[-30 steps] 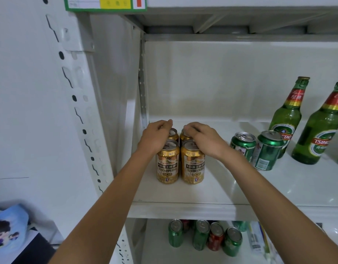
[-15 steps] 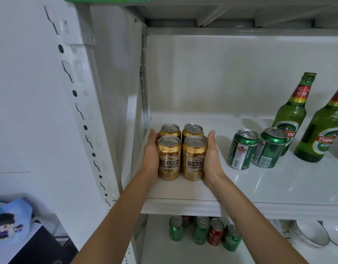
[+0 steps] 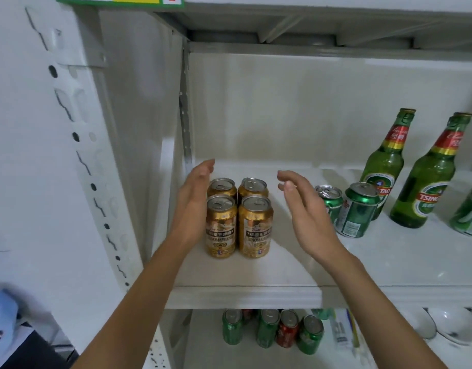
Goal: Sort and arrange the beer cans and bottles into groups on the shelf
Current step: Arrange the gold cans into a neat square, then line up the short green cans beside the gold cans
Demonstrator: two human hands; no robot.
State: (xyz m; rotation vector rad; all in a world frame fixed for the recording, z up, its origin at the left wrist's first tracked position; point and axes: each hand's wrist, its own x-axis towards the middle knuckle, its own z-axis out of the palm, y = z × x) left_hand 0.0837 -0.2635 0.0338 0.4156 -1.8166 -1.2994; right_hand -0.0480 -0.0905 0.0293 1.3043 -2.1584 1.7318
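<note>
Gold cans (image 3: pixel 238 217), 4 of them, packed in a tight square, 2 in front and 2 behind, all standing up at the left end of the shelf (image 3: pixel 256 296). Left hand (image 3: pixel 193 206) flat and loose beside the left pair, fingers straight, maybe just touching the side of the cans, hard to tell, gripping nothing. Right hand (image 3: pixel 302 211) also loose and holding nothing, fingers a little bent, up in the air to the right of the square and apart from it. Both palms turned in toward the cans, like 2 walls, likely for squeezing the 4 into a neat block. Looks done for this group: sides touching, labels facing out. Close to the side wall, probably to leave room for the other groups. Past the right hand, 2 green cans (image 3: pixel 348 209) standing close together, one partly hidden behind that hand. Next to those, 2 green bottles (image 3: pixel 405 169) standing up, near each other but not lined up yet. At the far right edge, a bit of another green thing, cut off, so no telling what. Likely next: green cans pushed together, then bottles in a row. Careful with the bottles, tall and easy to tip. On the lower shelf, more cans (image 3: pixel 272 331), green and 1 red, and some white bowls (image 3: pixel 442 328) to the right.
</note>
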